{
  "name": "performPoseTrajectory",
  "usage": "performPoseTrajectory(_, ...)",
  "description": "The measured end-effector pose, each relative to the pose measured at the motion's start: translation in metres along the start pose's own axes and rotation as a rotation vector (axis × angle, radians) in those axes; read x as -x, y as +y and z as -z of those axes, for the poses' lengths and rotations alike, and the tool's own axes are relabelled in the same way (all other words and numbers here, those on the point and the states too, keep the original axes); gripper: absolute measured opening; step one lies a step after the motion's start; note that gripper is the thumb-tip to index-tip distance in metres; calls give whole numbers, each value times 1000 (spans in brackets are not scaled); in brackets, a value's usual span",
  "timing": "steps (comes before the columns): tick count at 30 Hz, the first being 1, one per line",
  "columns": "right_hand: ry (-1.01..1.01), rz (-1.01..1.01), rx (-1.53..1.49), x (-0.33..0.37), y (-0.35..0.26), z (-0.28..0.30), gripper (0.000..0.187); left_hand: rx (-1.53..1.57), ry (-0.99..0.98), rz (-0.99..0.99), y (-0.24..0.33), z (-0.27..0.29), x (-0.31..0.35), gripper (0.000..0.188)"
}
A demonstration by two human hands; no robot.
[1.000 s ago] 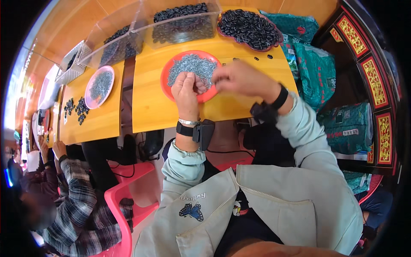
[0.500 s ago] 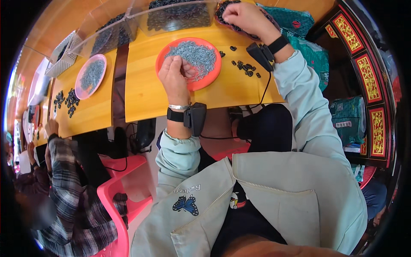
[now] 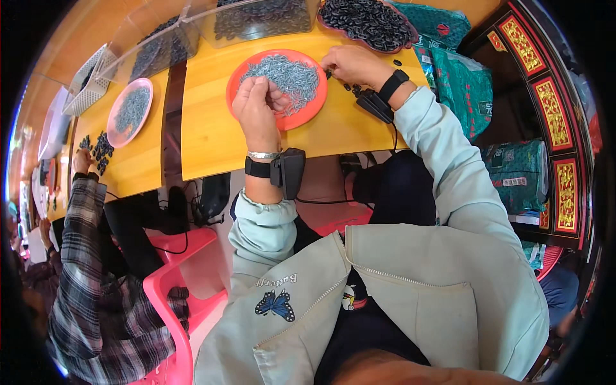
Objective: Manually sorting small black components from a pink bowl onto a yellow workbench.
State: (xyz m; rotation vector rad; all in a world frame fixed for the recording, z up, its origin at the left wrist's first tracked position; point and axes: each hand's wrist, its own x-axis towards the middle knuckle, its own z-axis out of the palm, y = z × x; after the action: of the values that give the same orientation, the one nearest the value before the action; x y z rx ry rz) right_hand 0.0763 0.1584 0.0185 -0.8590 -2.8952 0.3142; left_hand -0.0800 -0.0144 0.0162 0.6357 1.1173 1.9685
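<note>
Orange plate (image 3: pixel 253 67) on yellow table (image 3: pixel 212 138), at 12 o'clock from body; heaped with small grey metal pieces (image 3: pixel 285 72).
Left hand (image 3: pixel 255 106) over plate's 7 o'clock rim, fingers curled narrow with tips pinched together over the heap; whether a piece sits between them cannot be told.
Right hand (image 3: pixel 351 64) at plate's 3 o'clock edge, fingers bent down to the table, touching loose black pieces (image 3: pixel 350 86) just beside the rim; grip narrow, contents not discernible.
Black bands with small devices on both wrists.
Dark tray (image 3: pixel 369 22) of black pieces at 1 o'clock, near right hand.
Clear bins (image 3: pixel 192 32) of dark parts along the table at 11 to 12 o'clock.
Pink plate (image 3: pixel 130 110) of grey pieces at 10 o'clock, well apart.
Person in plaid sleeve (image 3: pixel 83 218) at 9 o'clock, hand by a small dark pile.
Green bags (image 3: pixel 462 77) at 2 o'clock.
</note>
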Motion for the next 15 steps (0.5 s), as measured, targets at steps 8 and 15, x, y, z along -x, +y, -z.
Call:
performPoseTrajectory(8,-51,-57,-20,8,15,0,8,5,-15,-4,-3,-1,-4,20)
performPoseTrajectory(15,-22,-19,-24,9,18,-5,7,-27,-13,29,-3,-6,-6,20)
